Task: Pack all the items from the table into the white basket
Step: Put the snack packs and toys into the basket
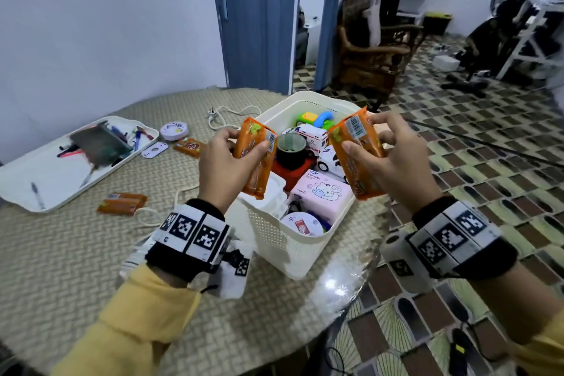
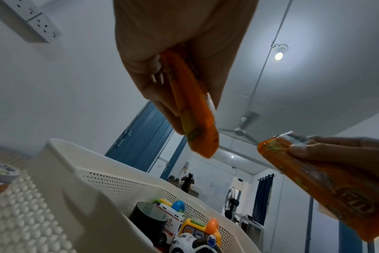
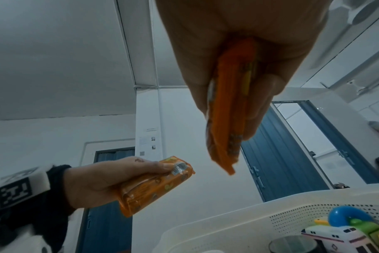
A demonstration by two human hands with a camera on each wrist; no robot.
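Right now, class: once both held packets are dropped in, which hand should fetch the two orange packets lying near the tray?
Left. The left hand hovers on the side of the white perforated basket nearer those orange snack packets; the right hand would probably have to cross over the basket.

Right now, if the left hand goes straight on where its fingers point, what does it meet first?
Probably the dark mug in the white basket; the left hand points over it with its orange packet, though depth is unclear.
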